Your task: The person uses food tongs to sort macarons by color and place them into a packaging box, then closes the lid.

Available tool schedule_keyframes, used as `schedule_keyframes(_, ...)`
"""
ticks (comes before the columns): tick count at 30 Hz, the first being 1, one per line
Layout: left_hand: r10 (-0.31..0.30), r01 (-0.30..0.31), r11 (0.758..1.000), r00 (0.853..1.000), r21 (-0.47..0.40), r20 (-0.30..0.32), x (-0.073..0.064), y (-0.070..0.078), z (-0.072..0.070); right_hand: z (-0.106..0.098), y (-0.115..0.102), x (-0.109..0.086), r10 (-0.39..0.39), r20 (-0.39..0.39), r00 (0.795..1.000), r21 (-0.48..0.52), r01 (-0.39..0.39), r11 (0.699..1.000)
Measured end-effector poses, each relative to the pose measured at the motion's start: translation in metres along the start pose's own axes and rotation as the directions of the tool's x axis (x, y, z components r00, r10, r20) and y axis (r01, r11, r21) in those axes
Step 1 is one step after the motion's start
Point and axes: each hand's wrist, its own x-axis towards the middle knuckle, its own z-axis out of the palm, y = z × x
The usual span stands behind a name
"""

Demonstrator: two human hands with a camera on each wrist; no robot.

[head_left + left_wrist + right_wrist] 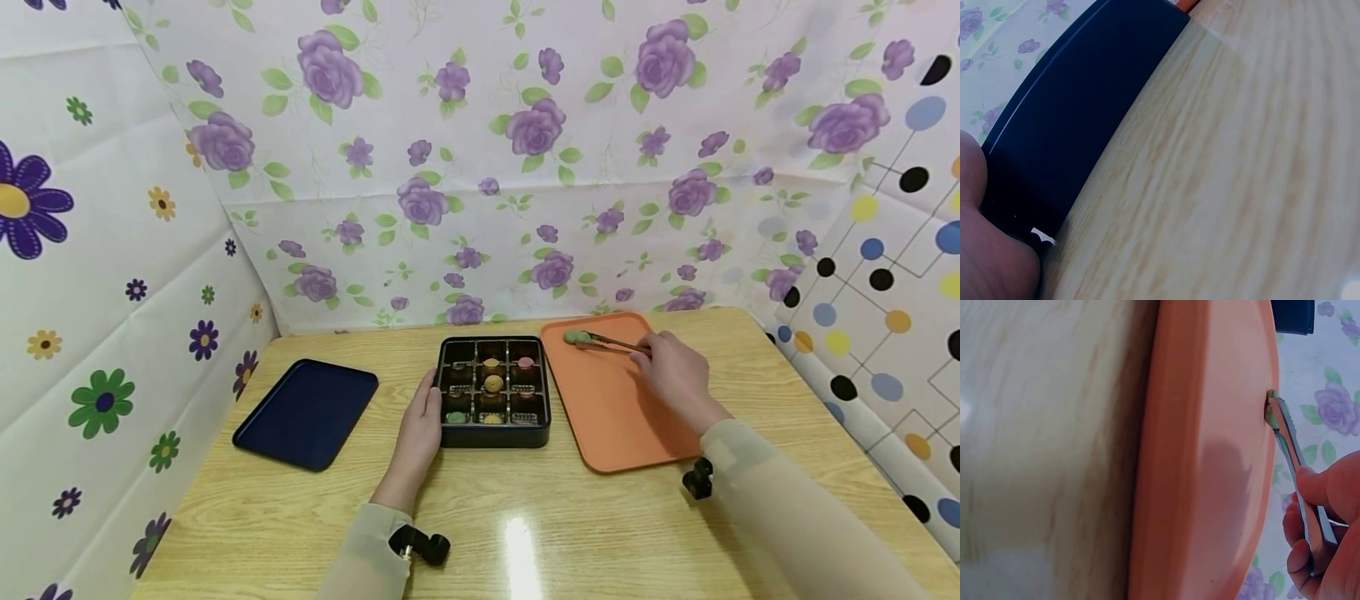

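A black box with nine compartments stands at the middle of the table, holding several small macaron-like sweets in pink, yellow, tan and green. My left hand rests along its left side, fingers fairly straight; in the left wrist view the thumb and palm lie by the box's dark wall. My right hand grips metal tongs over the orange tray. At the tongs' tips is a green macaron-like sweet, near the tray's far left corner. Whether it is lifted off the tray cannot be told.
A dark blue tray, perhaps a lid, lies on the left of the wooden table. Patterned cloths hang along the back and both sides. The orange tray sits close to the box's right side.
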Motion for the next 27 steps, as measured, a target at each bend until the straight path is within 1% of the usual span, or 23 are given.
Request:
schedule_keyframes(9,0.002,-0.002,1.0,1.0,0.006,0.003,0.0013,-0.0002,0.0002,-0.0048,-0.0012,-0.0027,0.0,-0.008,1.0,-0.001,0.0,1.0)
schedule_keyframes(14,0.004,-0.004,1.0,1.0,0.006,0.003,0.0013,-0.001,-0.0001,-0.0065,0.0016,-0.0046,-0.005,-0.032,0.999,-0.009,0.005,1.0)
schedule_keyframes(22,0.01,-0.01,1.0,1.0,0.01,0.006,0.0032,-0.0023,0.0001,-0.0081,0.0051,-0.0069,0.003,-0.013,1.0,-0.011,-0.003,1.0)
schedule_keyframes(27,0.007,-0.007,1.0,1.0,-0.007,0.006,0.0025,-0.0029,0.0005,-0.0092,0.0052,-0.0092,-0.012,-0.029,1.0,-0.003,0.012,1.0)
